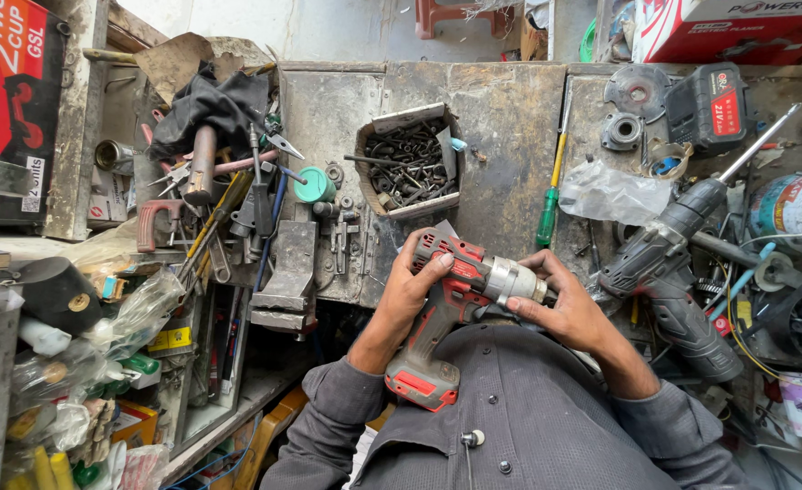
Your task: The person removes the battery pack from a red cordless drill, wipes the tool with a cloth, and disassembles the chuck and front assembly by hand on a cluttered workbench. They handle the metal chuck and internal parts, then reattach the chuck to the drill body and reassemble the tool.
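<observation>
Head view:

- The red cordless drill (446,308) is held over the person's lap, just in front of the near edge of the tabletop (501,127). Its body lies roughly level, the chuck end points to the person's right, and the handle slants down to the red base near the grey shirt (519,408).
- The left hand (415,290) is closed around the rear of the drill body; the fingers (437,261) curl over the top of the red housing.
- The right hand (569,313) is closed on the silver chuck (514,281); the fingers wrap it from the right side and the thumb lies beneath it.
- A cardboard box of dark bolts and screws (410,163) stands on the tabletop, beyond the drill and apart from it.
- A green-handled screwdriver (551,195) lies on the tabletop to the right of the box, with its yellow shaft pointing away from the person.
- A grey cordless drill (669,263) with a long bit lies on the tabletop just right of the right hand.
- A black battery pack (709,104) with a red label rests at the far right of the tabletop.
- A pile of hand tools (229,200), including pliers and wrenches, covers the left part of the tabletop under a black cloth (210,104).
- A green round cap (315,184) lies between the tool pile and the box.
</observation>
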